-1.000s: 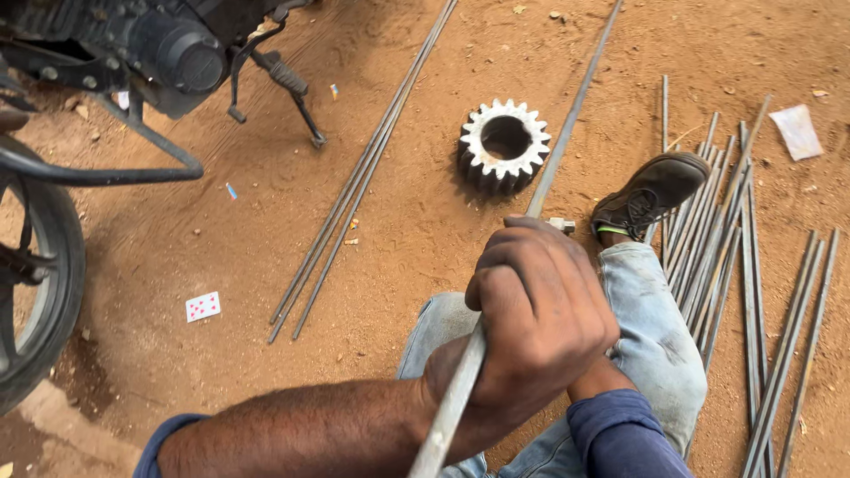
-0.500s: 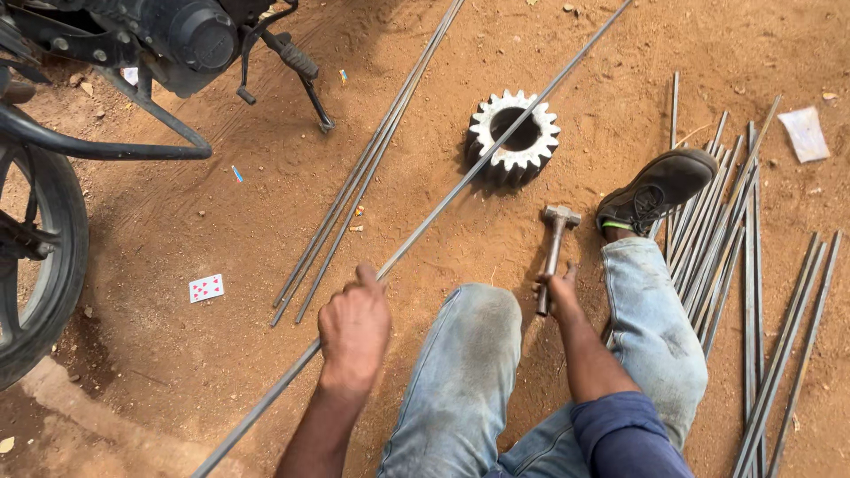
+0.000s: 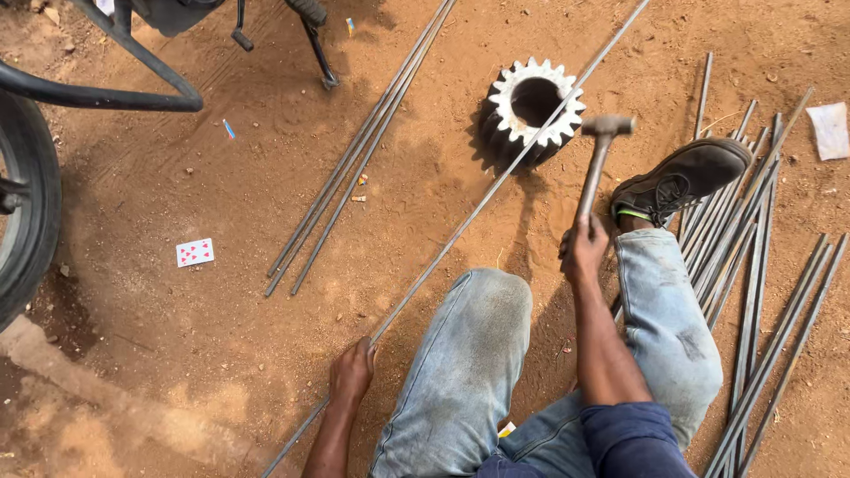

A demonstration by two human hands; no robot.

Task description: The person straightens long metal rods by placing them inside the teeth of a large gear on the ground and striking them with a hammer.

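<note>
Left hand: my left hand (image 3: pixel 352 370) is closed around the long steel rod (image 3: pixel 482 205), near its lower end, close to the ground beside my left knee.
Right hand: my right hand (image 3: pixel 584 250) grips the wooden handle of the hammer (image 3: pixel 598 159); the fingers are wrapped tight around it.
Hammer: it is raised, the metal head is up, just beside the gear and near the rod, not touching them as far as I can see.
Long steel rod: it goes diagonally from my left hand up to the top right, and lies across the top of the gear.
Gear: a big toothed steel gear (image 3: pixel 531 106) stands on the red soil (image 3: pixel 221 354), with its open hole upward.
Shoe: my dark shoe (image 3: pixel 682 180) rests on the pile of rods (image 3: pixel 753 230) at the right.
Other rods: some thin rods (image 3: pixel 359 150) lie together on the soil, left of the gear.
Around: a playing card (image 3: pixel 195 252) lies on the ground at left; a motorcycle wheel (image 3: pixel 27 204) is at the left edge.
</note>
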